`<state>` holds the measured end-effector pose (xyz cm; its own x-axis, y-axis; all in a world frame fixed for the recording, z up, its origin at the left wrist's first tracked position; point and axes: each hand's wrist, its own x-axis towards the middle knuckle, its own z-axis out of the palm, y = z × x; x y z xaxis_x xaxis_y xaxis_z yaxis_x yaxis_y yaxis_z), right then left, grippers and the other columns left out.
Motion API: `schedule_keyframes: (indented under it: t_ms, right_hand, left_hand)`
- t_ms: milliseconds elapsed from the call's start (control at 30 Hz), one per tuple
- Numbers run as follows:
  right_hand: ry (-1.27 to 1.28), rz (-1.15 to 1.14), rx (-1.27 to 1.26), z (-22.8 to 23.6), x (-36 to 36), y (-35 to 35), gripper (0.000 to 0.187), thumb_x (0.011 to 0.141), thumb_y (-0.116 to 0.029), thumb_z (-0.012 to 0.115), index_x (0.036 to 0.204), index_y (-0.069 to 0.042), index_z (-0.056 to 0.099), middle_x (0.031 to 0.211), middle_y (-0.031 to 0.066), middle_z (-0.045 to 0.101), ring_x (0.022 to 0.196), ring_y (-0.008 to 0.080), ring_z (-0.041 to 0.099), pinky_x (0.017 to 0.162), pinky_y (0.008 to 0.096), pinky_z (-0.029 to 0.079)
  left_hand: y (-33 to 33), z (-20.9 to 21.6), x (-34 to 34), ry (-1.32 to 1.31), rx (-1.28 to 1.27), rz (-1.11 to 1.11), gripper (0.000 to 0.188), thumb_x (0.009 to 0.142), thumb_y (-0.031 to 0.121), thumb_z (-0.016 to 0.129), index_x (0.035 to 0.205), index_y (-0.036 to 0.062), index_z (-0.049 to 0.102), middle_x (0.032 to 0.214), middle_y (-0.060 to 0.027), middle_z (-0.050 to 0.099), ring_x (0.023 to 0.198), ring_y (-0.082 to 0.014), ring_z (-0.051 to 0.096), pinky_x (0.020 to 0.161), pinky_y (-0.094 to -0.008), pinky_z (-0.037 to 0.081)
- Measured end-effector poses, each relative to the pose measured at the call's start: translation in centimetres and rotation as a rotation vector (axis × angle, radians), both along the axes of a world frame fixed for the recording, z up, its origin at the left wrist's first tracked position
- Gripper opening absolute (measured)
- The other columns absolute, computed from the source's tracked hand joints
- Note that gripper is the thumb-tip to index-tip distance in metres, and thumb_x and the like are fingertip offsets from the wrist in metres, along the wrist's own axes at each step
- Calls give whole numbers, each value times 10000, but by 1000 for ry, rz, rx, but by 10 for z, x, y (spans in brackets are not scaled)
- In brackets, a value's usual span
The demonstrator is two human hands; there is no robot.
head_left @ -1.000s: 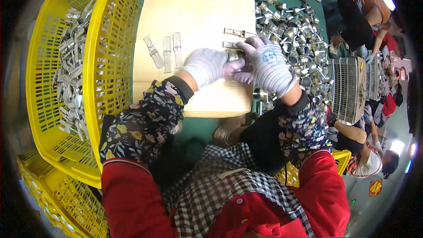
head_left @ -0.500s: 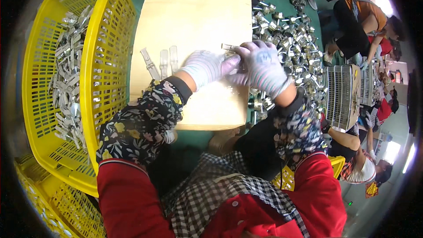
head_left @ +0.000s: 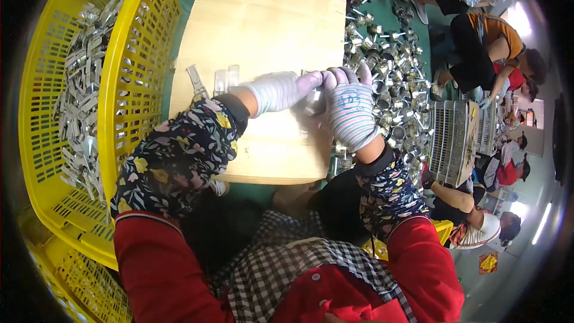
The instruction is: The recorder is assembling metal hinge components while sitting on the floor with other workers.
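Note:
My left hand (head_left: 278, 92) and my right hand (head_left: 351, 107), both in striped knit gloves, meet over the right part of a flat cardboard-coloured board (head_left: 269, 30). Between them is a small shiny round metal part (head_left: 313, 105), its shape partly covered by the fingers. The left thumb and fingers close on it from the left; the right fingers bend over its right side. Left of my left hand lie a few flat metal strips, one tilted strip (head_left: 196, 81) and two upright ones close together (head_left: 226, 78).
At left stands a yellow slotted basket (head_left: 109, 101) with many metal strips (head_left: 84, 96) in it; another yellow basket (head_left: 89, 275) is below. Shiny cup-shaped metal parts with stems (head_left: 397, 90) cover the green floor at right. Co-workers sit beyond, near a grey crate (head_left: 448, 143).
The strip that stuck out beyond my hands no longer shows. My right hand has turned, its fingers now pointing away from me, and the round metal part shows more between the hands.

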<state>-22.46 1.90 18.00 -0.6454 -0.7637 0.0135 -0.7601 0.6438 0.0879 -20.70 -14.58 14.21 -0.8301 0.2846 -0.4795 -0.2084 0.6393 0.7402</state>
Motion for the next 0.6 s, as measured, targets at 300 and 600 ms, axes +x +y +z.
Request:
schedule_keyframes:
  t_ms: [300,600]
  right_hand:
    - [-45,-38,127,2,-5,-4,743,455,-378,783,1069,-61,512,1049,100,556,1049,275,503,1001,532,220]
    - [-315,-136,354,26,-29,-16,738,565,-535,711,1133,-88,559,1140,128,561,1128,298,489,1019,525,208]
  left_hand:
    - [-36,20,9,88,119,124,956,789,747,114,1125,-26,565,1007,-218,611,927,-307,570,865,-382,397]
    - [-23,15,9,214,-119,3,615,913,481,222,934,2,606,901,-228,604,913,-349,567,869,-409,400]
